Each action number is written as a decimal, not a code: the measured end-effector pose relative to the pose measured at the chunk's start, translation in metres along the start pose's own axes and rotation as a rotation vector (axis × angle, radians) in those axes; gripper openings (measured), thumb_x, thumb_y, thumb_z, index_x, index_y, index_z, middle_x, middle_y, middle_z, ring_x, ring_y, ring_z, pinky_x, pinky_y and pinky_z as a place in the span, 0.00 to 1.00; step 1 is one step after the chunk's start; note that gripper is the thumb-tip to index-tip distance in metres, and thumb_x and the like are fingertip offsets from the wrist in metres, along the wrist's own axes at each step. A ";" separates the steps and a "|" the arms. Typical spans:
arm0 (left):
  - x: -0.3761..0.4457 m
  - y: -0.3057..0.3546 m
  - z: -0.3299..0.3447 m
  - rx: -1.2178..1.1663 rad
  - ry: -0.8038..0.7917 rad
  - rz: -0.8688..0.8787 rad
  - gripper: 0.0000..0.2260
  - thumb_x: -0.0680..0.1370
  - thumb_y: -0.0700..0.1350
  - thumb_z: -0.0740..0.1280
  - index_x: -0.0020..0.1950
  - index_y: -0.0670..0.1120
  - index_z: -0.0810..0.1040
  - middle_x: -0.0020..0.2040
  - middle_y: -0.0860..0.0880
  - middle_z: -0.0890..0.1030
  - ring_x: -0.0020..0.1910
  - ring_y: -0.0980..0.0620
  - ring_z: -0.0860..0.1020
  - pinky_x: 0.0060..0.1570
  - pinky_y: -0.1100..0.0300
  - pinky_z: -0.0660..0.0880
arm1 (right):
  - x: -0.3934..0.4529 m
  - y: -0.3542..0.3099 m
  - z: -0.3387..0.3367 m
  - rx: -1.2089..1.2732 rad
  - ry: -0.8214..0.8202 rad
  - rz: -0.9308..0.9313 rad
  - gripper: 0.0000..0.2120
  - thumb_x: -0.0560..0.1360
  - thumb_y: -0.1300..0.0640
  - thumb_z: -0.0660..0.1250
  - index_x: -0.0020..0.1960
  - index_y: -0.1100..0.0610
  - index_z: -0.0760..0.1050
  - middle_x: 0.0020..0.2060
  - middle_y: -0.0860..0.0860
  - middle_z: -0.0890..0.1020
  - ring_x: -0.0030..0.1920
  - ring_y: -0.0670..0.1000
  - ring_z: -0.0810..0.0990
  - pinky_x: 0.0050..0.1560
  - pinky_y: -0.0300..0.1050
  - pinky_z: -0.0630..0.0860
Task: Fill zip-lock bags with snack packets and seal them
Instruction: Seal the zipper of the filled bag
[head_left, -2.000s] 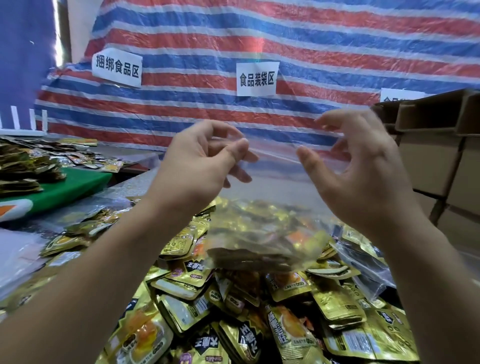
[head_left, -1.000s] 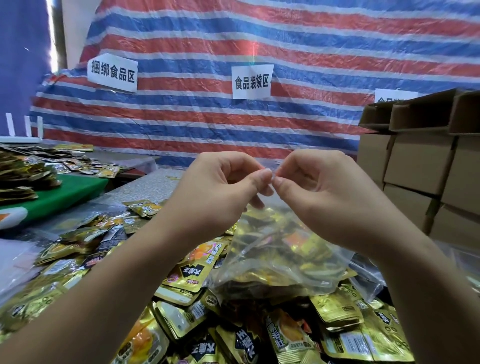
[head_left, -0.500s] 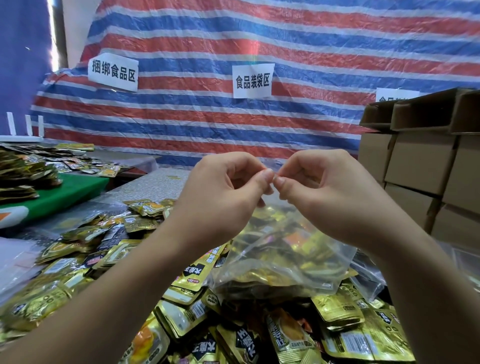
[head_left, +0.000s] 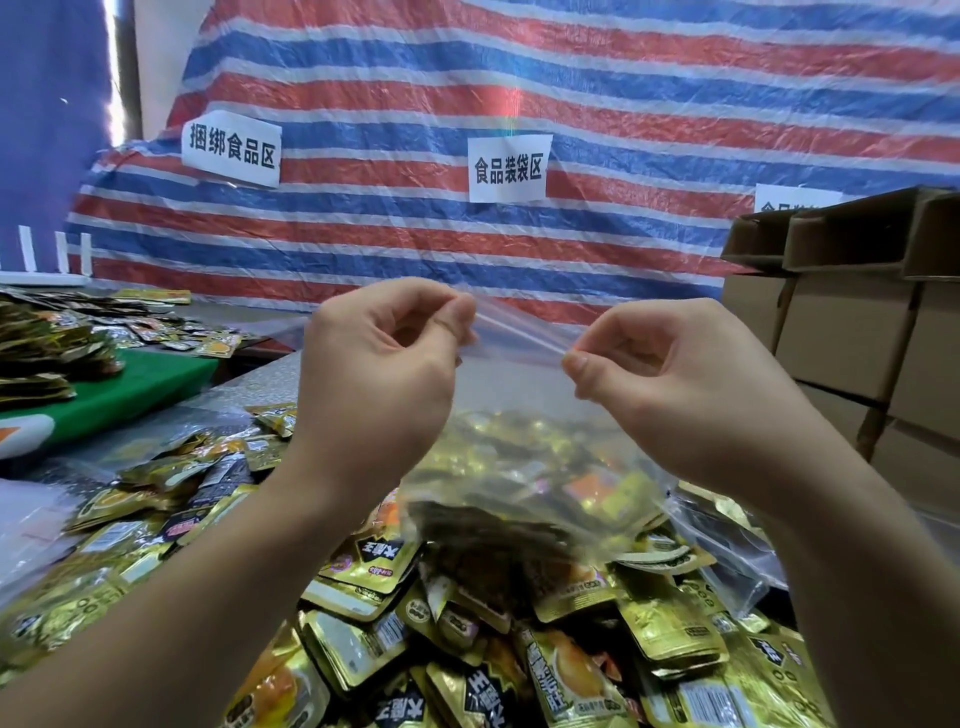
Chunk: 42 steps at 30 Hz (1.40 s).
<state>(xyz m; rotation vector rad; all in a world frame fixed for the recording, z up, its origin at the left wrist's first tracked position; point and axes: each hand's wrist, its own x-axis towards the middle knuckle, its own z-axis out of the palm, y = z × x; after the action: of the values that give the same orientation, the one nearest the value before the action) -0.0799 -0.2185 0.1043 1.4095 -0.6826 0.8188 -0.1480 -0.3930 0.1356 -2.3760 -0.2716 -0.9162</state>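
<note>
A clear zip-lock bag (head_left: 524, 395) hangs upright in front of me, its lower half full of gold snack packets (head_left: 535, 478). My left hand (head_left: 379, 374) pinches the bag's top strip at the left, thumb against fingers. My right hand (head_left: 670, 384) pinches the same strip further right. The strip runs stretched between the two hands, and its far ends are hidden behind them. Under the bag lies a loose heap of gold and black snack packets (head_left: 467, 649) on the table.
Stacked cardboard boxes (head_left: 857, 332) stand at the right. A green board (head_left: 119, 389) with more packets lies at the left. Empty clear bags (head_left: 727, 551) lie at the right of the heap. A striped tarp (head_left: 519, 78) with paper signs hangs behind.
My two hands, pinched together at the middle of the bag's top half a second ago, have slid apart along the strip, the left going left and the right going right.
</note>
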 end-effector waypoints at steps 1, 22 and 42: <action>0.002 -0.001 -0.002 0.003 0.025 0.013 0.08 0.79 0.42 0.69 0.40 0.45 0.83 0.35 0.45 0.82 0.34 0.41 0.78 0.34 0.45 0.74 | 0.000 0.001 -0.001 -0.013 0.002 0.002 0.07 0.76 0.50 0.71 0.39 0.47 0.81 0.36 0.39 0.84 0.41 0.39 0.83 0.48 0.43 0.81; 0.023 -0.027 -0.021 0.020 0.235 -0.040 0.08 0.80 0.46 0.67 0.41 0.52 0.82 0.37 0.52 0.83 0.36 0.55 0.78 0.43 0.50 0.79 | 0.004 0.021 -0.018 -0.099 0.045 0.052 0.08 0.76 0.51 0.72 0.38 0.48 0.81 0.33 0.40 0.84 0.35 0.43 0.83 0.42 0.51 0.81; 0.015 -0.058 -0.001 0.482 -0.267 -0.172 0.07 0.81 0.44 0.63 0.44 0.49 0.77 0.32 0.52 0.79 0.35 0.48 0.79 0.40 0.50 0.78 | -0.019 0.001 0.067 -0.430 -0.559 -0.235 0.40 0.75 0.31 0.62 0.78 0.52 0.57 0.72 0.50 0.71 0.69 0.50 0.70 0.69 0.48 0.68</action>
<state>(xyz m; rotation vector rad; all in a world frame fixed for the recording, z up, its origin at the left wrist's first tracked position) -0.0238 -0.2153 0.0831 2.0108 -0.5732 0.6898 -0.1245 -0.3553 0.0824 -3.0234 -0.6320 -0.4081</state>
